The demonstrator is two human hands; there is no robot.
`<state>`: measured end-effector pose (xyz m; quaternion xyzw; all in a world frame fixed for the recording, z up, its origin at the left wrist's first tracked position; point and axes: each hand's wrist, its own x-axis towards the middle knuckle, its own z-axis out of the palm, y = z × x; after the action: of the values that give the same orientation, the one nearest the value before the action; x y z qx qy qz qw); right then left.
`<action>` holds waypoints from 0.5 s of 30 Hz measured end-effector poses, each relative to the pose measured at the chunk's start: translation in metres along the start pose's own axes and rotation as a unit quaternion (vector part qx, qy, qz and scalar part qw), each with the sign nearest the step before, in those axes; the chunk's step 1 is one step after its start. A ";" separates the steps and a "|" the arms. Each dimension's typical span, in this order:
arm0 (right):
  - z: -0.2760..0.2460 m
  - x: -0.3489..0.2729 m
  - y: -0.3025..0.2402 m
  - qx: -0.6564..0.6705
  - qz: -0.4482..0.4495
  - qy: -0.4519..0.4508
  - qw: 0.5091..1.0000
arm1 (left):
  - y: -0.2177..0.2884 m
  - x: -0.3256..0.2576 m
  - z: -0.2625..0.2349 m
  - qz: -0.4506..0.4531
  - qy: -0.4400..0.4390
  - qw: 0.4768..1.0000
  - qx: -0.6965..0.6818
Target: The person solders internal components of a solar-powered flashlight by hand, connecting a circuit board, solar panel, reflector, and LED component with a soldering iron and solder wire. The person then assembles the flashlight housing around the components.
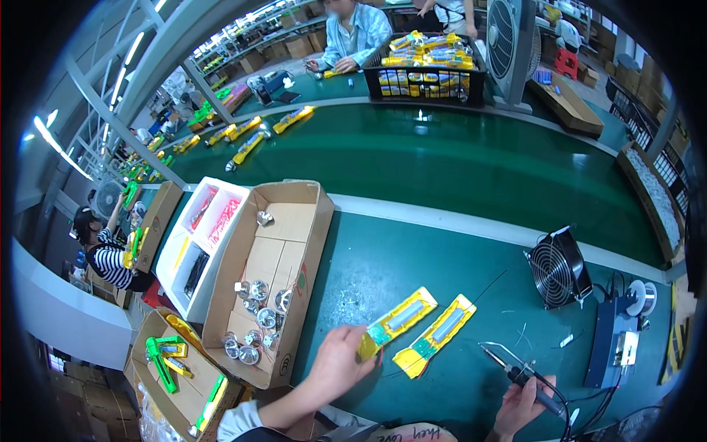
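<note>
My left hand point(341, 362) is closed on the wide end of a yellow plastic housing point(401, 318). In that housing lie a grey-blue cylindrical battery and a small green circuit board. Just right of it, a second yellow housing point(436, 335) with the same parts rests on the green bench, with thin wires at its wide end. My right hand point(524, 404) grips a soldering iron point(519, 374) by its dark handle. The iron's tip and a thin metal guide tube point up and left, apart from both housings.
A cardboard box point(309, 258) of shiny reflector cups stands left, beside a white foam tray point(184, 283). A black fan point(557, 269) and a soldering unit with a wire spool point(615, 342) stand right. Beyond runs a green conveyor point(442, 158); a co-worker point(353, 37) sits across it.
</note>
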<state>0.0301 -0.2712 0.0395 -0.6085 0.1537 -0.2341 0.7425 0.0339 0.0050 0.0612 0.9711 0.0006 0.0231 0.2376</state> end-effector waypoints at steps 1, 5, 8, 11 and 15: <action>-0.005 0.002 0.003 0.004 0.016 0.010 1.000 | -0.002 0.010 -0.005 -0.007 -0.006 1.000 0.005; -0.009 0.003 0.012 0.035 0.017 -0.020 0.999 | -0.014 0.073 -0.031 -0.010 0.010 0.998 0.054; -0.012 0.005 0.017 0.038 0.017 -0.006 0.999 | -0.023 0.142 -0.039 0.016 0.048 0.997 0.052; -0.013 0.006 0.018 0.046 0.033 0.011 0.998 | -0.042 0.218 -0.034 0.051 0.162 0.982 0.079; -0.015 0.004 0.014 0.007 0.002 0.022 1.000 | -0.047 0.319 -0.011 -0.067 0.165 0.983 0.044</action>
<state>0.0285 -0.2834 0.0227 -0.5978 0.1696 -0.2468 0.7436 0.3527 0.0561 0.0635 0.9611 0.1064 0.1673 0.1924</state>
